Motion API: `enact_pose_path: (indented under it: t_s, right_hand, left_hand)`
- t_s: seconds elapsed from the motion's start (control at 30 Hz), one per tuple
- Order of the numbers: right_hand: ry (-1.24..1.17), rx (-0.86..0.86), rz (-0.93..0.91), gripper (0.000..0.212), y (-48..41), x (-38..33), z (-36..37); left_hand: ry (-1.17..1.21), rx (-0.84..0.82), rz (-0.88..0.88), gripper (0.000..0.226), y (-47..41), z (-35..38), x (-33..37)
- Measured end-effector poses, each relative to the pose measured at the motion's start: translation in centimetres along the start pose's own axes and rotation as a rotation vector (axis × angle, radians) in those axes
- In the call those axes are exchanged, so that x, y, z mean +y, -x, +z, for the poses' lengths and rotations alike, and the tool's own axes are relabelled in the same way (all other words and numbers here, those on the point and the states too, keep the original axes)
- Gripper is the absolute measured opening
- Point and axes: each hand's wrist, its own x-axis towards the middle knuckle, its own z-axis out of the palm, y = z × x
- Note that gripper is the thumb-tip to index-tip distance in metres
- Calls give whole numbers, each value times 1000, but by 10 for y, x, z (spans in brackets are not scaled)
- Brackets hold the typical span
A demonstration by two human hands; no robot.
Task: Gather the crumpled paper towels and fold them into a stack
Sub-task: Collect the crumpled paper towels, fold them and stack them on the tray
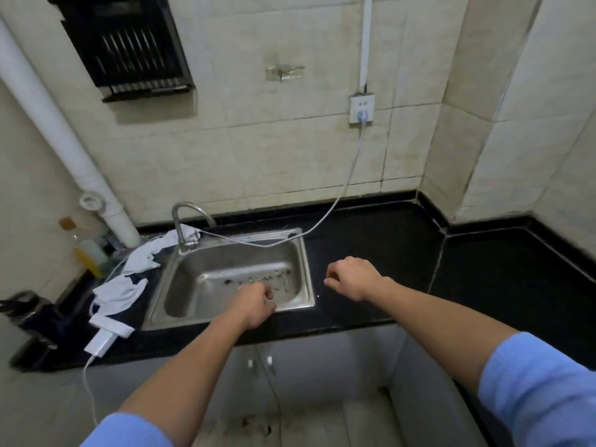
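Left hand (pixel 254 304) and right hand (pixel 350 277) hover loosely curled, empty.

Dim, soft, edges bowed.

Brushed steel sink (pixel 300 253), shiny metal tap (pixel 180 221), glossy black stone table (pixel 387 253), soft white crumpled towels (pixel 119 291), matt wall tiles (pixel 290 150).
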Motion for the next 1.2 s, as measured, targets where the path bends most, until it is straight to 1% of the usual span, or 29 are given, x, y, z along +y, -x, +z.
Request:
enact_pose_path:
  t_s: [0.07,0.13,0.23,0.33,0.5,0.63,0.77,0.87,0.93,1.07,1.13,1.2]
  right_hand:
    - [-11,23,-40,29,-28,-11,-4]
    - [-16,26,-81,28,-66,-26,-9]
    - [-15,-9,-122,30,-120,-45,-11]
    - [1,-60,-182,29,-172,-60,1]
    - [-19,-133,-315,29,-258,-97,31]
    - [-42,-212,-411,28,-320,-135,57]
    - [-34,-335,-479,28,-357,-174,76]
    - [-16,-381,-533,30,-381,-201,95]
    - [-23,-379,-536,30,-396,-217,110]
    - [-29,-402,-453,31,-418,-239,142]
    - [-29,-449,-408,31,-423,-247,159]
    - [-43,-498,-354,32,-427,-253,174]
  left_hand:
    - [2,27,-22,8,-20,-16,-16]
    - [15,65,-52,15,-44,-32,-41]
    - [27,79,-87,16,-73,-46,-77]
    - [54,72,-145,19,-99,-47,-115]
    - [67,41,-320,26,-130,-53,-182]
    - [103,44,-442,22,-140,-55,-234]
    - [156,23,-575,20,-138,-56,-286]
    - [157,28,-641,20,-145,-55,-334]
    - [141,54,-674,21,-156,-55,-368]
    - [66,63,-746,40,-181,-53,-438]
    - [22,39,-747,45,-193,-45,-472]
    - [8,-7,-750,44,-201,-36,-499]
